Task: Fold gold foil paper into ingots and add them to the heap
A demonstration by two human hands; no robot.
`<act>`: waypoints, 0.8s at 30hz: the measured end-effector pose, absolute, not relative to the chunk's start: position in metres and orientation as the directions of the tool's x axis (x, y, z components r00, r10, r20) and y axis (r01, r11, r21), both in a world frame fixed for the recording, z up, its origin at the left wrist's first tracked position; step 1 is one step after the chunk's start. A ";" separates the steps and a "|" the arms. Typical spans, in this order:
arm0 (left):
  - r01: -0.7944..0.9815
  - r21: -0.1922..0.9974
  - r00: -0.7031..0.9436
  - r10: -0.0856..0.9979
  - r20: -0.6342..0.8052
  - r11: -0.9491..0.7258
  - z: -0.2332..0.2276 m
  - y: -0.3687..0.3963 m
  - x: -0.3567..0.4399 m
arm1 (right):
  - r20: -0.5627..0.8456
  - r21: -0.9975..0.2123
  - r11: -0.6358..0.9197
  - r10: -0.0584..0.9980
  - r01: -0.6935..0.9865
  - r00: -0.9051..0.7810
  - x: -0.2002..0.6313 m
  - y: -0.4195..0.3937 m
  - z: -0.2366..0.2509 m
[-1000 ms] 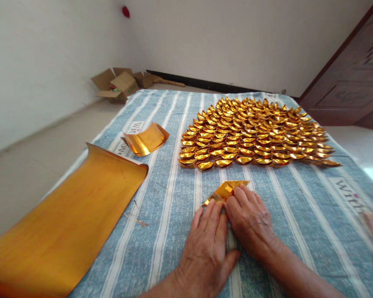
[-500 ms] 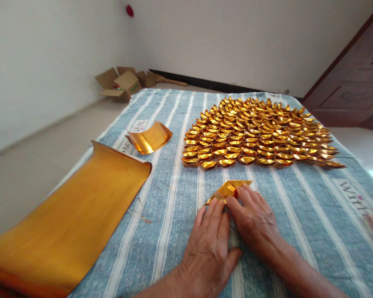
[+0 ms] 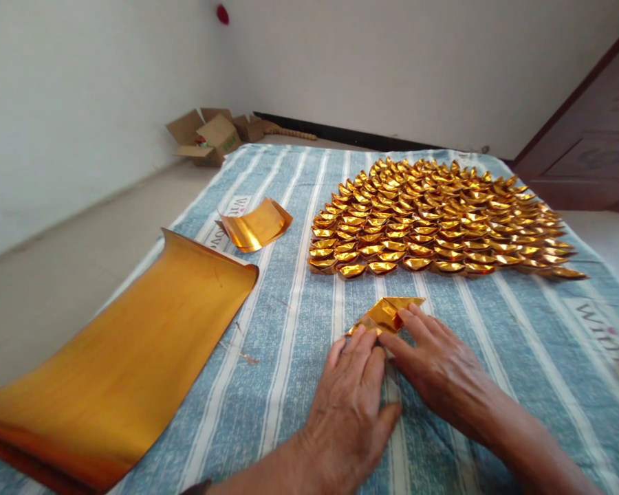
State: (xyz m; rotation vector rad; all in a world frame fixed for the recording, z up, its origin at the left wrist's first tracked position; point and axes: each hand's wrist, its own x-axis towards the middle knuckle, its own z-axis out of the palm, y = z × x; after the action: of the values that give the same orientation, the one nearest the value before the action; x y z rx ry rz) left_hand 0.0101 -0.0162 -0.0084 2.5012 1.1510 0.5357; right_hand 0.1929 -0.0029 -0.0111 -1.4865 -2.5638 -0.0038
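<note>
A partly folded piece of gold foil paper (image 3: 384,317) lies on the striped cloth in front of me, its outline slanted with pointed ends. My left hand (image 3: 346,395) is laid flat, fingers stretched out, and its fingertips press the near edge of the paper. From the right, my right hand (image 3: 443,354) touches the same paper with thumb and fingers, which are stretched and apart. Beyond the hands stand many boat-shaped gold paper ingots (image 3: 417,237), packed in close rows.
A large stack of gold foil sheets (image 3: 128,344) lies at the left, its ends curling. Behind it rests a small curled stack of gold paper (image 3: 255,225). The blue-and-white cloth (image 3: 283,344) covers the table. Open cardboard boxes (image 3: 221,137) sit on the floor by the wall.
My right hand's thumb and fingers have spread apart and shifted slightly on the foil paper, showing more of its fold. My left hand stays pressed on it. The view has moved slightly.
</note>
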 end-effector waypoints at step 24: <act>0.677 0.337 0.652 0.745 0.138 -0.655 -0.014 -0.017 0.006 | 0.149 -0.039 0.531 0.841 0.846 -0.521 0.195 -0.002 -0.009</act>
State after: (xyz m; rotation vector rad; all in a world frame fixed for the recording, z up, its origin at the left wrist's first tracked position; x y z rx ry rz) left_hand 0.0056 -0.0173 -0.0141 2.6156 1.1485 0.3872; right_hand 0.1949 -0.0015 -0.0094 -1.4515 -2.6155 -0.0581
